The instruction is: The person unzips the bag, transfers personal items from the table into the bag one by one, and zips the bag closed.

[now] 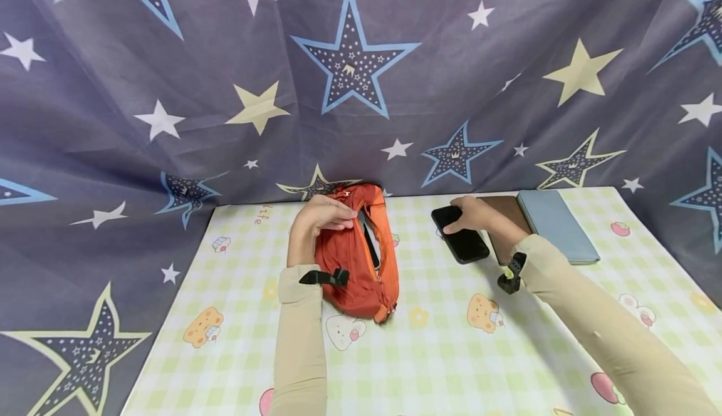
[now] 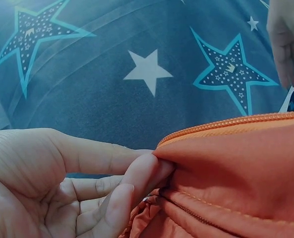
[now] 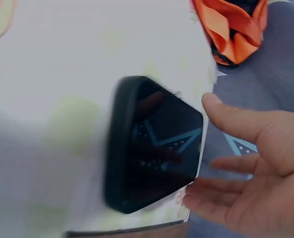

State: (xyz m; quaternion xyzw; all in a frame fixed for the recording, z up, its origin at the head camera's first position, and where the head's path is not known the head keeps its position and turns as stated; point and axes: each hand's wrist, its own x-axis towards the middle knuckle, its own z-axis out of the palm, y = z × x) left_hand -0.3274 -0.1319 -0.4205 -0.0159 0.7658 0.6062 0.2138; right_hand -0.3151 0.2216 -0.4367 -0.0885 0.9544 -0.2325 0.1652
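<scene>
My left hand [image 1: 321,215] pinches the zippered edge of a red-orange bag [image 1: 352,272] between thumb and fingers, seen close up in the left wrist view. The bag's mouth gapes, and a dark item with a pale edge [image 1: 372,247] shows inside; its kind is unclear. Over on the right, my right hand [image 1: 474,213] is at the far end of a black smartphone [image 1: 469,245] lying on the table. In the right wrist view, thumb and fingers are spread on either side of the phone's end, not curled round it.
A brown notebook-like item [image 1: 507,212] lies just right of the phone, partly hidden by the right hand. Beside it is a light blue notebook [image 1: 558,225]. A checked tablecloth [image 1: 423,366] covers the table, and a starry curtain [image 1: 395,146] hangs along its back edge.
</scene>
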